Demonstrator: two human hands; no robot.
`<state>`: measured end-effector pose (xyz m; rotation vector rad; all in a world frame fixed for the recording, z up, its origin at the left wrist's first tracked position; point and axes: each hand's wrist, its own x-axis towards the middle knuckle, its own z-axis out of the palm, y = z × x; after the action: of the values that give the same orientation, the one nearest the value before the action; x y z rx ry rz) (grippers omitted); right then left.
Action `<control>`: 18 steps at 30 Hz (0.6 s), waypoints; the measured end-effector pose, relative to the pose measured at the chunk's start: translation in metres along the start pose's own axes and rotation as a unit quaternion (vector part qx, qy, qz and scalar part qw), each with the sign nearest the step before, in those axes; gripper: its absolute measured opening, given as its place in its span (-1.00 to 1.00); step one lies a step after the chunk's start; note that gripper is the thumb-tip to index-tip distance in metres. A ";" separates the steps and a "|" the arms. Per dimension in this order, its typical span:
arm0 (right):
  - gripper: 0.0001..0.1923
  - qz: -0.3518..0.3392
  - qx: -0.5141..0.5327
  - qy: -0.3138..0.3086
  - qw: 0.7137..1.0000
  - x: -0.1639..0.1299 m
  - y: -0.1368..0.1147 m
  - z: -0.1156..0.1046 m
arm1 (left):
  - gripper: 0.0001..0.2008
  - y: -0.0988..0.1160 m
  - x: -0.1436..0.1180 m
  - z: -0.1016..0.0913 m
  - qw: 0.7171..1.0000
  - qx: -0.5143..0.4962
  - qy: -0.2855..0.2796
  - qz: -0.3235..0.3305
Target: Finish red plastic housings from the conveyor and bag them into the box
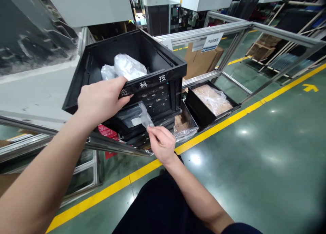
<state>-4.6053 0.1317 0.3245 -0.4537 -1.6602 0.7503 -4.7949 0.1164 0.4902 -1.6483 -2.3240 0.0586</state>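
A green floor with a yellow line runs under an aluminium frame rack. On the rack's edge sits a black crate, tilted toward the viewer, white characters printed along its front rim. Inside it lie clear plastic bags, bunched at the back. Down on the floor to the right stands a lower black tray holding a brown slab under clear wrap, and just beside it a loose crumpled bag. The left hand grips the crate's front rim — fingers curled over the top edge, thumb along the face. The right hand is below the crate front, thumb and forefinger pressed together, pinching a small clear plastic pouch that stands up against the crate's front wall — the other fingers are folded.
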 end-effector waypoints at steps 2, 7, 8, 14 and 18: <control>-0.76 0.021 0.003 0.013 1.000 -0.003 -0.003 -0.004 | -0.50 0.000 -0.001 0.000 1.000 -0.017 0.003 0.001; -0.90 0.152 0.037 0.108 0.982 -0.006 0.004 -0.013 | -0.48 0.000 -0.002 0.002 0.999 -0.036 0.012 0.012; -0.92 0.193 0.059 0.125 0.972 -0.008 0.009 -0.014 | -0.46 0.000 -0.002 0.002 0.999 -0.037 0.011 0.015; -0.72 0.352 0.166 0.196 0.900 -0.015 0.046 -0.033 | -0.19 0.000 -0.003 -0.006 0.996 -0.061 0.030 0.052; -0.68 0.373 0.189 0.206 0.885 -0.010 0.063 -0.062 | -0.23 0.023 -0.036 -0.001 0.973 -0.091 0.193 0.088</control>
<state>-4.5492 0.1845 0.2790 -0.9179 -0.8756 1.3993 -4.7621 0.0906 0.4792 -1.7623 -1.9354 -0.4134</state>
